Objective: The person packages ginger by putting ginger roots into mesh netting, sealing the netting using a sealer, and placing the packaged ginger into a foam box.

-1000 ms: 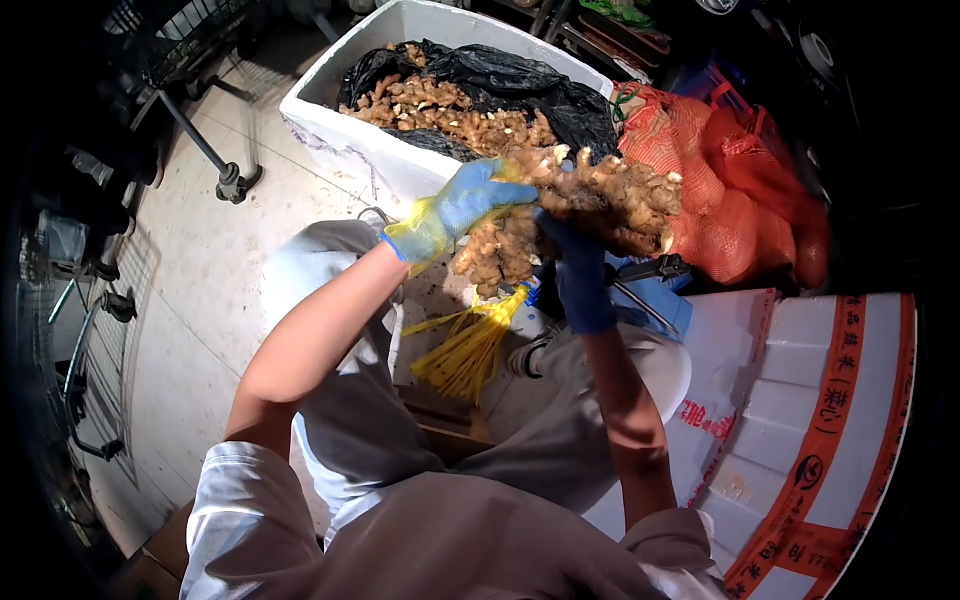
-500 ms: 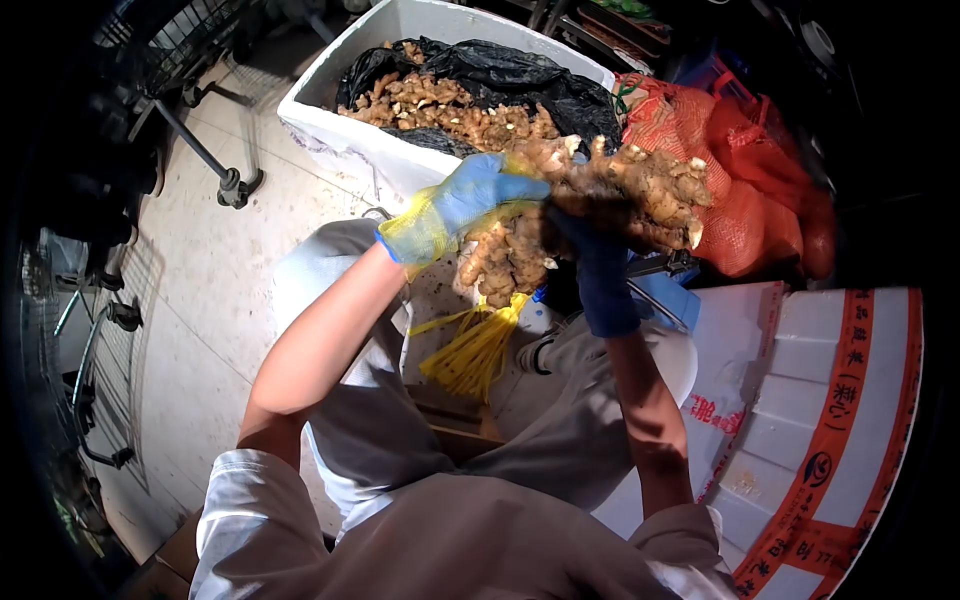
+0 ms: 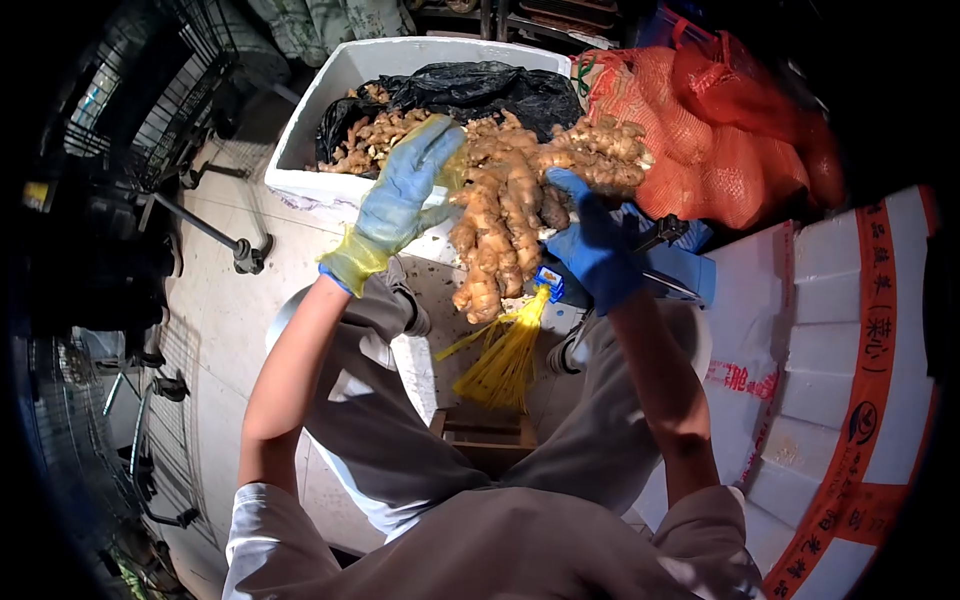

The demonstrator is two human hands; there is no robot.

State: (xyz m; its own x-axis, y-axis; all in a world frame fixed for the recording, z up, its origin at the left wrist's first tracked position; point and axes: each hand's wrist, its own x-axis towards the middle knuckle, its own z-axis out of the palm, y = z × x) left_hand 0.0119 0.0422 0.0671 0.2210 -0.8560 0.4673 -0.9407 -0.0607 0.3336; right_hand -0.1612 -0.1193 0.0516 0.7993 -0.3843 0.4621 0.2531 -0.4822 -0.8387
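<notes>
A large, branching ginger root (image 3: 500,215) hangs over the near side of the white foam box, its long knobs pointing down toward my knees. My right hand (image 3: 597,255), in a blue glove, grips it from the right with the thumb up along its side; the other fingers are mostly hidden behind the root. On the left, my left hand (image 3: 405,190), in a blue glove with yellow mesh over it, has its fingers stretched out flat against the root's edge. More ginger (image 3: 380,140) lies in the box on black plastic (image 3: 470,85).
The foam box (image 3: 300,150) stands ahead of my knees. Yellow strips (image 3: 505,350) hang in a bunch below the root. Red mesh sacks (image 3: 720,150) sit right of the box. White cartons with red tape (image 3: 830,350) flank my right leg; metal racks (image 3: 150,450) stand left.
The ginger root has turned so its long knobs point downward, and shifted left. My left hand has moved left and up, opening from its grip. My right hand still holds the root.
</notes>
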